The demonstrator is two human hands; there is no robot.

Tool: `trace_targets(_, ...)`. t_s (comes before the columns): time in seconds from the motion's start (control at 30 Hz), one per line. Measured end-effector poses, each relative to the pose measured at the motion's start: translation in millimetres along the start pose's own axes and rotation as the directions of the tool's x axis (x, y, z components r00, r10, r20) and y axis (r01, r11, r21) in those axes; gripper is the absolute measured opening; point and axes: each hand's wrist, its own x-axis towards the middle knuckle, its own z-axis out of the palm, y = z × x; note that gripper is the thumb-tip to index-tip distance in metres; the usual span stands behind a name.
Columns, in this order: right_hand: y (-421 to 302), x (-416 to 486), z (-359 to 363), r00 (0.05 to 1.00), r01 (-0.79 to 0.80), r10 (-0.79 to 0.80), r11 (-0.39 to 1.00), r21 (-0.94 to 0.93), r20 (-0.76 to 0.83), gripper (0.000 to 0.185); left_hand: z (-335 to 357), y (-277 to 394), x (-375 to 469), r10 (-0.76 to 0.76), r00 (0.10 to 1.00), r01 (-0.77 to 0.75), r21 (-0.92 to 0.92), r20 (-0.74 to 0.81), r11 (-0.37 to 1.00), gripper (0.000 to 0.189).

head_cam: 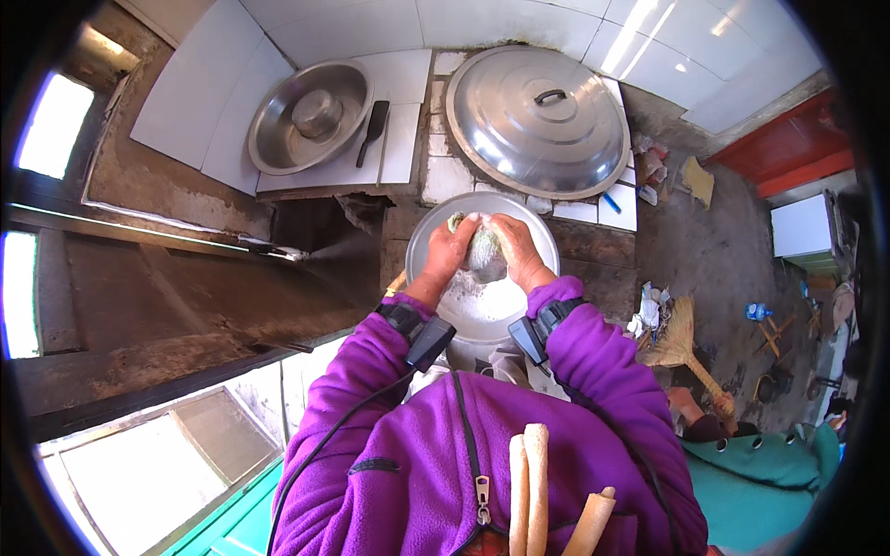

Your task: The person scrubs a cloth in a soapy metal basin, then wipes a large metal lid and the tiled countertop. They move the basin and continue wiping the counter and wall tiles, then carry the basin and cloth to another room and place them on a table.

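My left hand and my right hand grip a wet-looking, pale green and white lump from both sides. Whether it is a cloth or some soft food I cannot tell. Both thumbs meet near its far end. They work inside a round metal basin, directly before me. A bright white patch covers the basin's near half; glare hides whether it is foam, powder or lit water.
A large lidded wok sits on the tiled stove ahead. To its left are a steel bowl and a black spatula. At right, a person's hand holds a straw broom. A blue-handled object lies at the stove's edge.
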Motion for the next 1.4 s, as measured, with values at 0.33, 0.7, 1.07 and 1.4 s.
trace_targets(0.33,7,-38,-35,0.885,-0.447,0.438,0.894,-0.024,-0.155,0.035,-32,11,-28,-0.146,0.976,0.179,-0.216,0.161,0.96,0.032)
trace_targets(0.7,31,-50,-54,0.835,-0.21,0.284,0.956,0.205,-0.47,0.028,-45,-26,-15,-0.229,0.973,0.222,-0.161,-0.025,0.962,0.026)
trace_targets(1.07,27,-54,-79,0.756,-0.163,0.237,0.971,0.174,-0.61,0.029,-39,-21,-4,0.007,0.998,-0.014,-0.105,-0.058,0.994,0.014)
trace_targets(1.4,28,-66,-84,0.853,-0.134,0.264,0.944,0.301,-0.45,0.02,-27,10,-16,0.129,0.99,-0.112,-0.26,0.051,0.959,0.016)
